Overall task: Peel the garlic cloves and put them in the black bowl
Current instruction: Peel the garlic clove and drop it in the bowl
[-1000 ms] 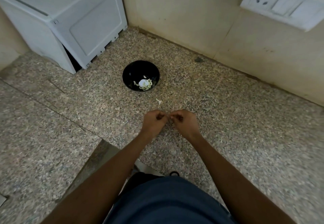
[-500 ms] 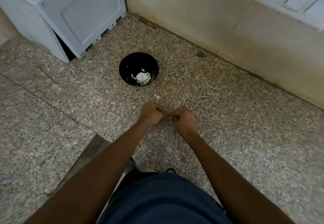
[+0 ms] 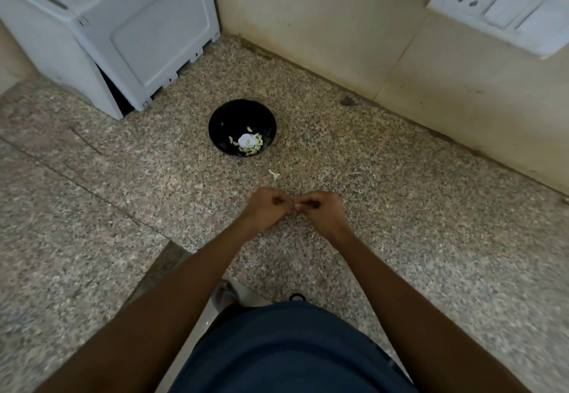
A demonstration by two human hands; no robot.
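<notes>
A white appliance (image 3: 123, 32) stood at far left on the speckled counter (image 3: 431, 238). The black bowl (image 3: 242, 127), holding peeled garlic cloves (image 3: 250, 143), sat beyond the hands. The left hand (image 3: 267, 209) and right hand (image 3: 320, 212) met fingertip to fingertip, fingers curled, pinching something too small to identify. A skin scrap (image 3: 273, 173) lay between bowl and hands.

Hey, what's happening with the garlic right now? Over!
Left hand and right hand together, fingertips pinching something tiny, too small to tell. Round black bowl beyond them, pale peeled garlic cloves inside. Small pale scrap on the speckled stone counter between.
</notes>
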